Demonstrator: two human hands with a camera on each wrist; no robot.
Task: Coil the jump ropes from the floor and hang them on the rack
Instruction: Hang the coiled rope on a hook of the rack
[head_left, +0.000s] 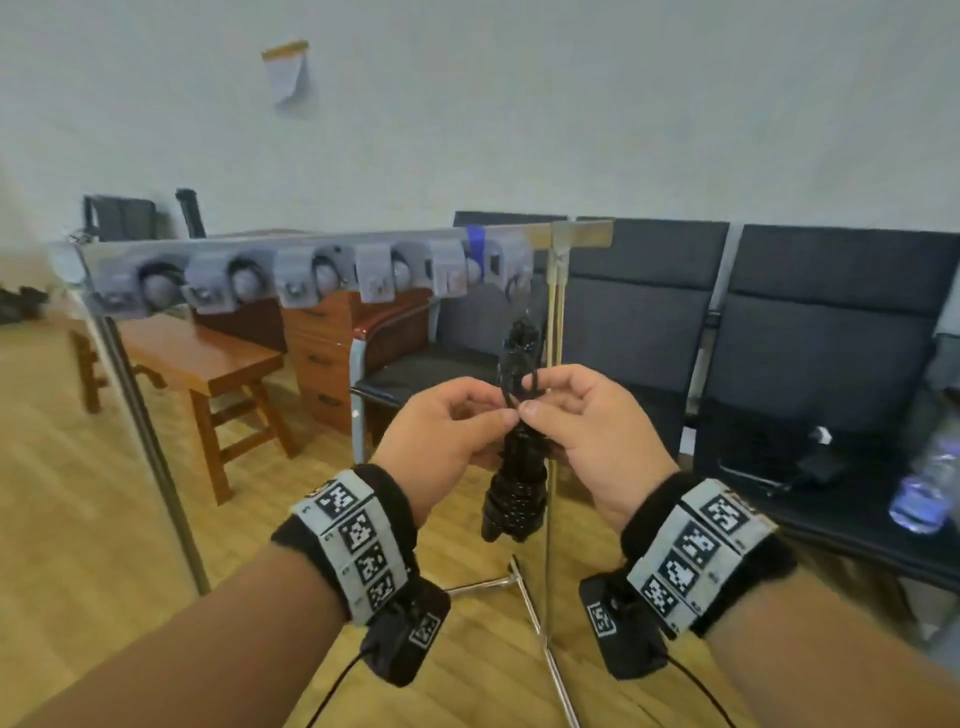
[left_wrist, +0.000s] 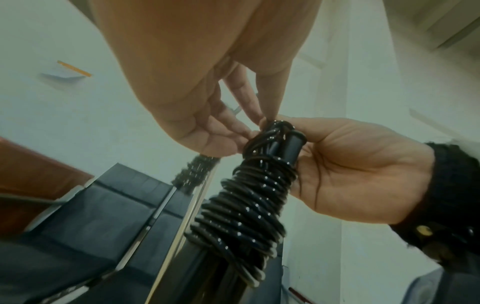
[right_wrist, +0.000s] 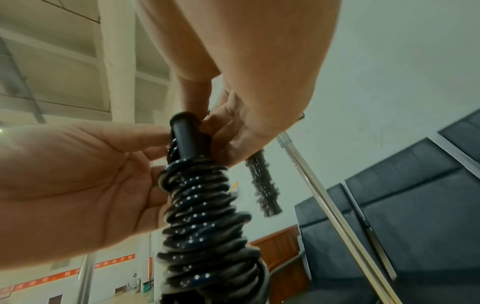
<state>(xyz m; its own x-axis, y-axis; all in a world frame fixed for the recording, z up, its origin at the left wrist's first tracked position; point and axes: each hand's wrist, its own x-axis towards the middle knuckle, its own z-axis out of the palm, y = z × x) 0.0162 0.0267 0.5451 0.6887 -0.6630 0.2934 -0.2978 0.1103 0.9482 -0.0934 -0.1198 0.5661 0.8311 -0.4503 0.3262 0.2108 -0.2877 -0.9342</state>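
A black jump rope (head_left: 514, 488), wound tightly round its two handles, hangs upright between my hands in front of the rack. My left hand (head_left: 483, 410) pinches the cord at the top of the bundle. My right hand (head_left: 540, 400) grips the bundle's top from the other side, its index finger hooked over a loop. The wrist views show the coil (left_wrist: 246, 205) (right_wrist: 202, 216) and the handle ends by the fingertips. A second coiled black rope (head_left: 519, 343) hangs from a hook at the right end of the grey rack (head_left: 311, 270), just behind my hands.
The rack's metal post (head_left: 550, 467) and floor legs stand right behind the rope; its other leg (head_left: 150, 441) slants at the left. Dark seats (head_left: 779, 338) with a water bottle (head_left: 924, 488) line the right. A wooden table (head_left: 208, 364) stands at the left on the wood floor.
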